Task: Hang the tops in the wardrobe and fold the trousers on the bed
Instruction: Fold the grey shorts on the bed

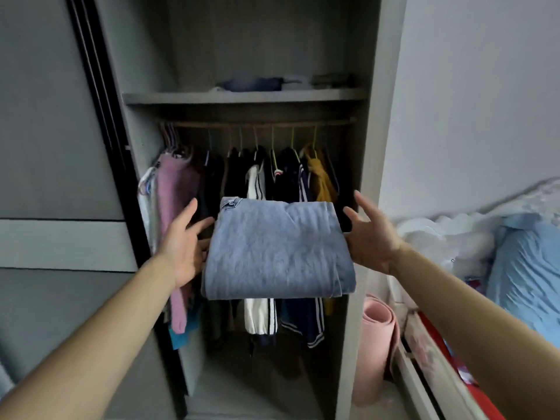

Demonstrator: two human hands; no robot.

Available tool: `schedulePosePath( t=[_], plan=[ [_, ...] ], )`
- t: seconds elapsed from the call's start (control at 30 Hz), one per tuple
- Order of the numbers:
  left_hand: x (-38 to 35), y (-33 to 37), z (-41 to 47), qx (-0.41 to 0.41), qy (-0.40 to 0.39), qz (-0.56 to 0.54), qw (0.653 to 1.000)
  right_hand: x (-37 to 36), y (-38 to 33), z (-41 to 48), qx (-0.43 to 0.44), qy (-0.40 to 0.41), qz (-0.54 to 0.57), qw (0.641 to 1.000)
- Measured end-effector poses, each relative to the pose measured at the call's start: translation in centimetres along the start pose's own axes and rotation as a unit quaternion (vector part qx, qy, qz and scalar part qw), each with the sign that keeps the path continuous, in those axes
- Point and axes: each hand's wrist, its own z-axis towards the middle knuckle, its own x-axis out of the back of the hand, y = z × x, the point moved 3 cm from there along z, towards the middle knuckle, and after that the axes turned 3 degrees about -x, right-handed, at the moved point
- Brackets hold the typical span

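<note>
Trousers (277,250), folded denim, carried flat between left hand (181,247) and right hand (371,237); fingers straight and spread, palms pressed to side edges. Judged past folding, at stowing. Next probably: raise to shelf (242,97) above both hands, keeping even squeeze to avoid unfolding.

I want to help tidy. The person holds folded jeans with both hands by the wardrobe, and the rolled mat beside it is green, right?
Not quite: the mat is pink, not green, as the head view shows. The rest holds: the left hand and right hand hold the folded jeans by the wardrobe.
</note>
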Motion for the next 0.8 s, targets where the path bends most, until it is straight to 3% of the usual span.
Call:
schedulePosePath(
  t=[0.33,0.53,0.8],
  plan=[
    [-3.4,17.1,9.2,-0.152,-0.017,-0.001,0.988,-4.9,-16.7,9.7,0.154,-0.038,0.0,0.987],
    [-6.6,26.7,15.4,-0.225,-0.004,0.028,0.974,-7.7,-28.1,14.5,0.218,-0.056,-0.071,0.972],
    [-5.3,35.1,21.8,-0.284,0.02,0.065,0.956,-12.0,-35.8,23.5,0.274,-0.034,-0.142,0.951]
  ],
)
